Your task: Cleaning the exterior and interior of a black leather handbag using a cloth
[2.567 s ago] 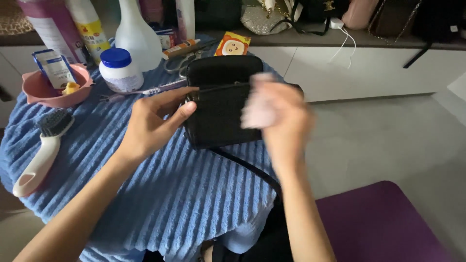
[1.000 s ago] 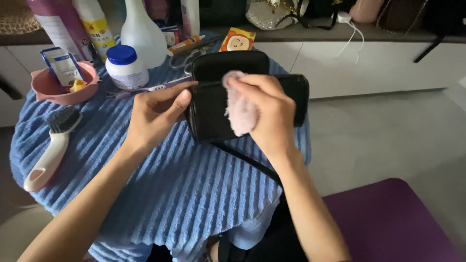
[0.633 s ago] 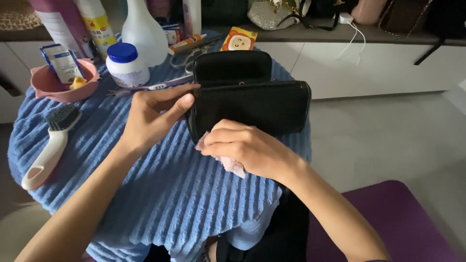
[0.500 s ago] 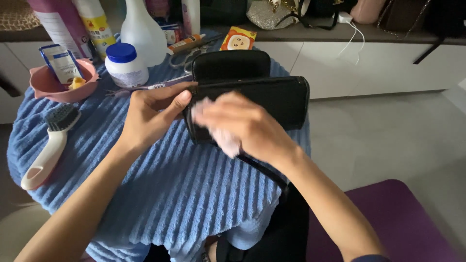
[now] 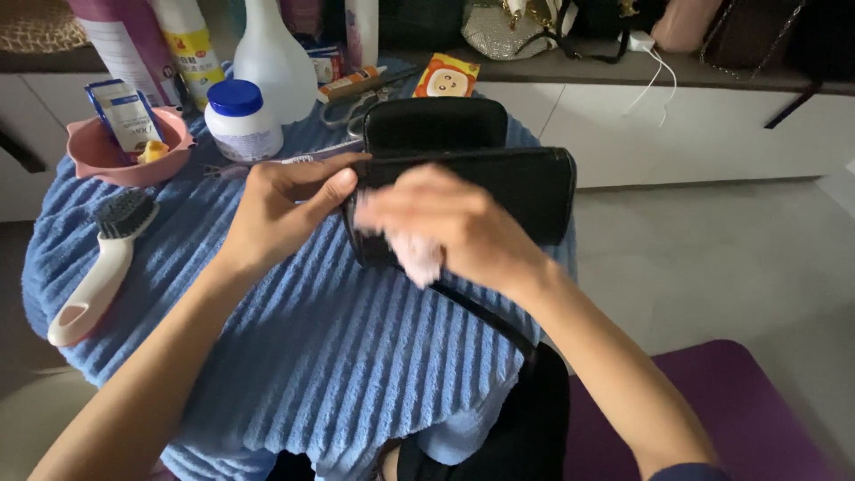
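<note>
A small black leather bag (image 5: 499, 191) lay at the far edge of the blue ribbed towel (image 5: 294, 330) covering the round desk. The left hand (image 5: 285, 209) pinched the bag's left end; the right hand (image 5: 454, 227), blurred, was closed on a pale pink cloth (image 5: 417, 256) against its front. Left of the bag, a pink bowl (image 5: 93, 160) held a blue-and-white packet (image 5: 125, 114), beside a blue-lidded white jar (image 5: 240, 120).

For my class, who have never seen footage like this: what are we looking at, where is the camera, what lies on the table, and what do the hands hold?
There is no machine here, only a person with bare hands. The single camera sits on that person's head and looks down. The left hand grips the edge of a black bag, which lies on a blue towel covering a small table. The right hand, blurred, presses a pale pink cloth against the bag. Also on the towel: a white-handled brush, a pink bowl, a blue-capped white jar, a spray bottle and scissors.
</note>
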